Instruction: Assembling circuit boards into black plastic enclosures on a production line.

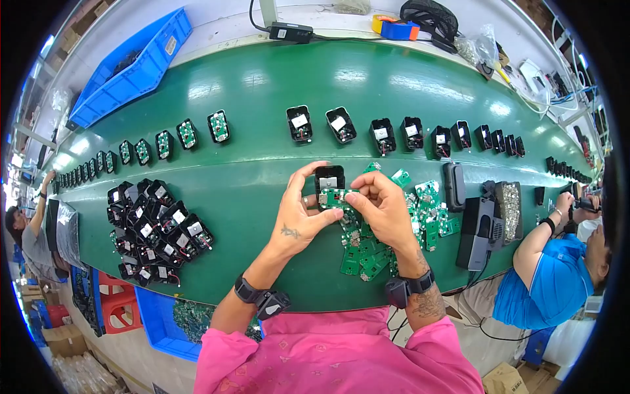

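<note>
Both hands meet over the desk [262, 177], the left grip [303, 210] and right grip [380, 210] sharing a circuit board [336, 197] before an open casing [329, 177]. Loose boards [367, 253] lie under and right; piled casings [154, 230] sit well left; a casing row [341, 125] runs behind.

A long green conveyor belt [262, 85] runs across the view. Along its middle stands a row of small green circuit modules [187, 133] at the left and open black plastic housings [340, 124] toward the right. A heap of black housings with white labels [156, 230] lies on the near left. A large blue plastic bin [134, 65] sits on the white shelf behind, with a black power adapter [290, 32] and a blue-and-orange tape dispenser [396, 28] further along. At the right, a co-worker in a blue shirt [548, 282] sits near a tray of small screws [509, 209].
</note>
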Demonstrator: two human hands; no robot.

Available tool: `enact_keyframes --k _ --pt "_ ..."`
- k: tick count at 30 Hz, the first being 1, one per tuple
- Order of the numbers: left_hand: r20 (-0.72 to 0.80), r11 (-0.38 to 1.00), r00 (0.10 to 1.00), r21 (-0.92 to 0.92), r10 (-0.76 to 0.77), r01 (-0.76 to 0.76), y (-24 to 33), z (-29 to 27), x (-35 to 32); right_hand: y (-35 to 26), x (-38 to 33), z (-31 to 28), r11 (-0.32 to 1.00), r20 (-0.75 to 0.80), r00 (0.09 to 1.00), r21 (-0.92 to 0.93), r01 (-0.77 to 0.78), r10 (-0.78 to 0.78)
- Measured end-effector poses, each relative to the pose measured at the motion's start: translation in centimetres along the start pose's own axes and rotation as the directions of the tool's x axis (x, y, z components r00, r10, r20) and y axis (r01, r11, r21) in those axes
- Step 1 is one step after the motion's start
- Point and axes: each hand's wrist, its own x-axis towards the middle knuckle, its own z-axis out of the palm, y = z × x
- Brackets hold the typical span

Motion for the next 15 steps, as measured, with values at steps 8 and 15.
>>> enact_keyframes --k 8,15 --pt "0.051 0.995 0.996 -0.061 -0.075 0.078 0.7 0.7 -0.2 -0.2 0.1 0.3 0.785 -0.036 0.884 -0.477 0.394 -0.465" --pt "0.088 0.995 0.991 0.012 -0.096 0.096 0.0 1.1 -0.5 -0.4 -0.4 1.4 0.79 -0.003 0.895 -0.472 0.392 -0.446"
